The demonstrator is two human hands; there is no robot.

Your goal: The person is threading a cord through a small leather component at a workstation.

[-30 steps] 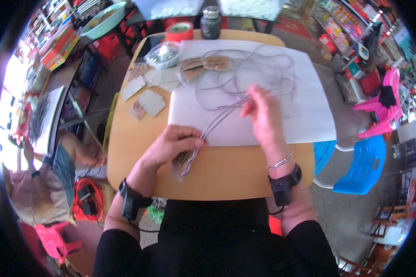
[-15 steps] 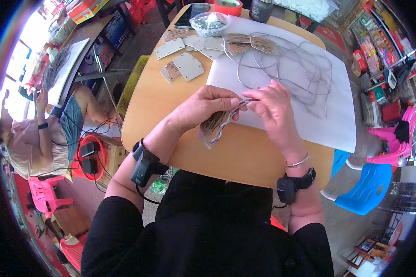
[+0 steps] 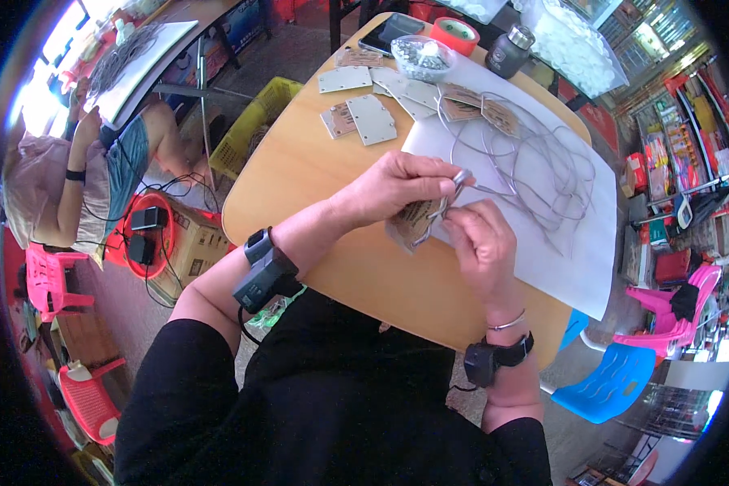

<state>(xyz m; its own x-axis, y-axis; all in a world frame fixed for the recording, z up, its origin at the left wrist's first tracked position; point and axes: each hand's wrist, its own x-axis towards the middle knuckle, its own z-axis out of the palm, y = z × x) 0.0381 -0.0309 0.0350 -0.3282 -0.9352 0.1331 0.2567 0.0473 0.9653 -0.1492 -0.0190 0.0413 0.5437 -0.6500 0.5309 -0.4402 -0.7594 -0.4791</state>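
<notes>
Above the near part of the table, my left hand [image 3: 401, 186] is closed in a pinch, thumb and fingers on a grey cord [image 3: 462, 176] that bends in a small loop at the fingertips. Under that hand hangs a brown card with dark print [image 3: 411, 219], cord running along its edge; my fingers cover its upper part. My right hand [image 3: 486, 247] is just right of the card and lower, fingertips pinched together at the cord. Loose loops of the same cord [image 3: 517, 180] spread over the white sheet [image 3: 579, 271] to the right.
Flat pale and brown pieces with small holes [image 3: 373, 121] lie at the table's left. Behind them are a tub of small metallic parts [image 3: 423, 61], red tape [image 3: 455, 36], a phone [image 3: 393, 32] and a dark bottle [image 3: 510, 53]. Another person [image 3: 57, 178] sits left; a blue chair [image 3: 607, 385] stands right.
The view has turned slightly, shifting the table. My right hand has dropped from beside the left fingertips to lower, near the card. A cord loop now stands out at my left fingertips.
</notes>
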